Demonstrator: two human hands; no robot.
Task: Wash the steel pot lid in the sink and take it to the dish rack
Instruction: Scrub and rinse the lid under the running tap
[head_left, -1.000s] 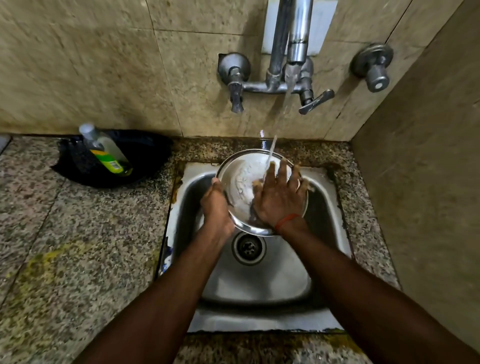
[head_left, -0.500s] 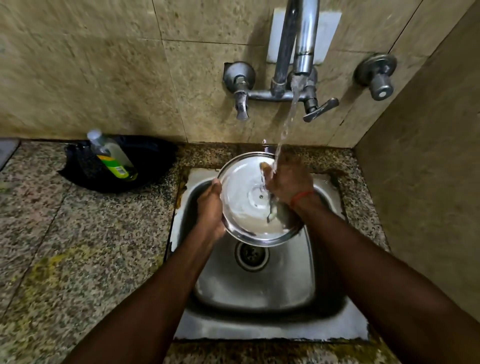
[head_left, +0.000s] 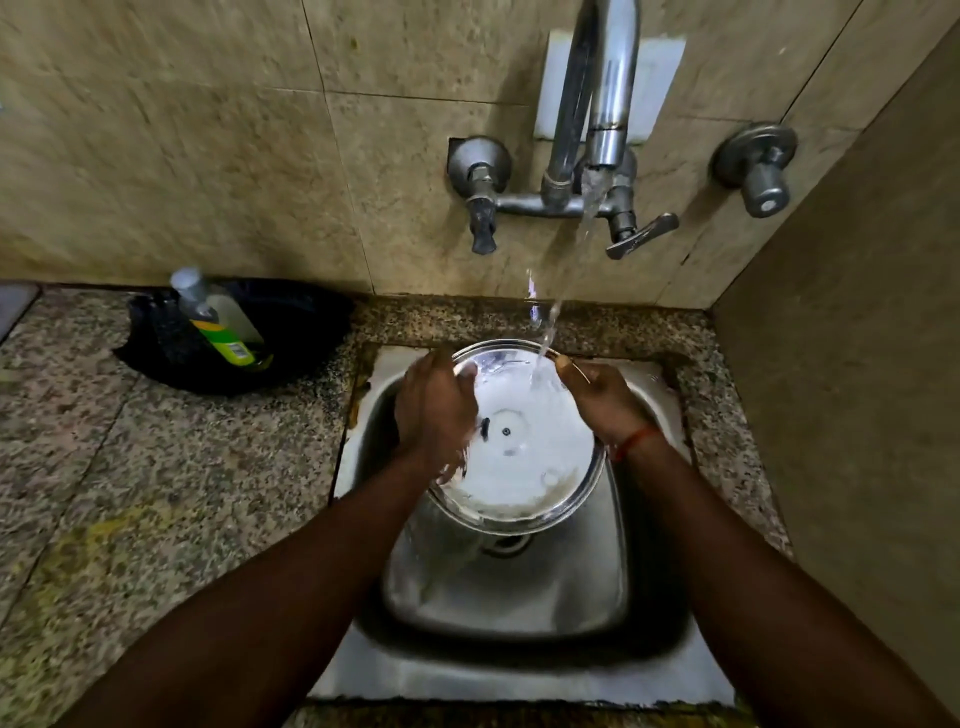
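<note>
Steel sink (head_left: 644, 597) with tap stream (head_left: 563, 291) falling on the steel pot lid (head_left: 524, 457), held tilted above the drain, underside up. Left hand (head_left: 434, 410) closed on its left rim; right hand (head_left: 605, 400) closed on its far-right rim. Dish rack unseen.
</note>
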